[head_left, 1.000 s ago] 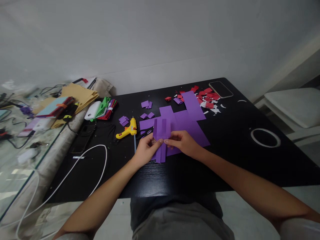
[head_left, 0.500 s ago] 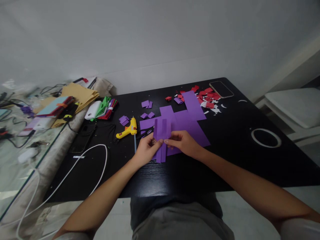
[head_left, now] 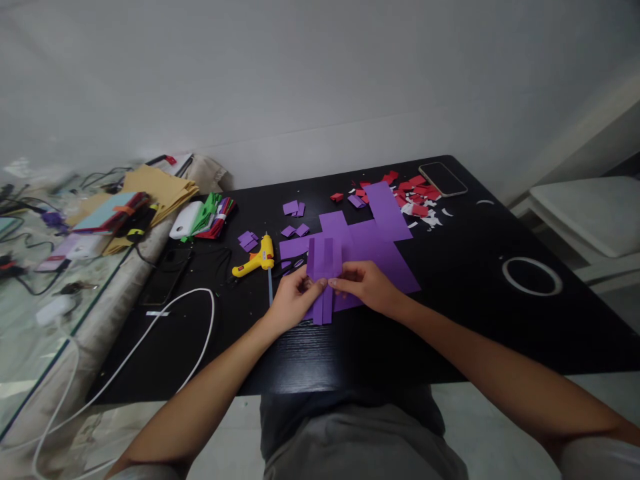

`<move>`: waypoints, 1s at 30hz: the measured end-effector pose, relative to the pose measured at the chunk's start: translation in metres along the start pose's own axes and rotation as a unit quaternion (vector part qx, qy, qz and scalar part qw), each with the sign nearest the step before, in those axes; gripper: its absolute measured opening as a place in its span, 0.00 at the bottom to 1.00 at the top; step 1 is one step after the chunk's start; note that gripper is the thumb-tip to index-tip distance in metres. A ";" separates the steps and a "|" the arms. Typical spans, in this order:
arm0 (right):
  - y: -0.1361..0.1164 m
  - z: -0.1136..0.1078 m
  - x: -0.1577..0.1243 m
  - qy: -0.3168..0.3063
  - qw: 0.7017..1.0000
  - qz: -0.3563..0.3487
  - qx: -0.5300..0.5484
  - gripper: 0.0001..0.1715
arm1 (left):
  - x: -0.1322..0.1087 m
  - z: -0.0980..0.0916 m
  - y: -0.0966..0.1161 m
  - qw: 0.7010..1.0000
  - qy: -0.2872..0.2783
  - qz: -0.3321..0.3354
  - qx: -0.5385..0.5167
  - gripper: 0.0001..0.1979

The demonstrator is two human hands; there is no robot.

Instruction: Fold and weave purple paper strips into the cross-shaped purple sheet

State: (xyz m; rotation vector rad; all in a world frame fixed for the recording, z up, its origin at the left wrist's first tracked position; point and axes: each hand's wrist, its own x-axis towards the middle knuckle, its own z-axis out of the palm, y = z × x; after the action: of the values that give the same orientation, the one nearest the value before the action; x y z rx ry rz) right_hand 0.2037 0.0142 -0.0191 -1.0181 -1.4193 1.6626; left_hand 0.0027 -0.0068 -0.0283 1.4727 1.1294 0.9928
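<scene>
On the black table (head_left: 450, 320) my left hand (head_left: 290, 300) and my right hand (head_left: 365, 285) meet over a folded purple paper piece (head_left: 324, 257) with upright pleats. Both hands pinch its near edge between thumb and fingers. Under it lie larger flat purple paper sheets (head_left: 380, 233). A yellow glue gun (head_left: 255, 260) lies just left of my left hand, its nozzle toward the far side.
Small purple squares (head_left: 293, 217) and red and white paper scraps (head_left: 415, 197) litter the far side. A phone (head_left: 442, 178) lies at the far right, a white ring (head_left: 532, 275) to the right. A white cable (head_left: 200, 333), coloured paper stack (head_left: 213, 217) and brown envelopes (head_left: 155, 190) sit left.
</scene>
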 end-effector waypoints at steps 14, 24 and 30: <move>-0.003 0.000 -0.001 -0.003 1.000 -0.001 -0.011 0.13 | 0.000 0.000 0.005 1.000 -0.013 -0.008 0.013 0.18; -0.005 0.003 -0.002 -0.017 1.000 -0.013 0.016 0.15 | -0.001 0.000 0.004 0.999 -0.040 0.008 0.004 0.16; -0.008 0.003 -0.003 -0.010 1.000 -0.010 -0.004 0.12 | -0.002 0.000 0.004 0.999 -0.038 0.009 0.018 0.15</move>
State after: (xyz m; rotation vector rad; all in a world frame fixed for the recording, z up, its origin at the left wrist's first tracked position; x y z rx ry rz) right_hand 0.2024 0.0116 -0.0104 -0.9909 -1.4460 1.6583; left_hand 0.0030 -0.0088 -0.0247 1.5390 1.0863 0.9266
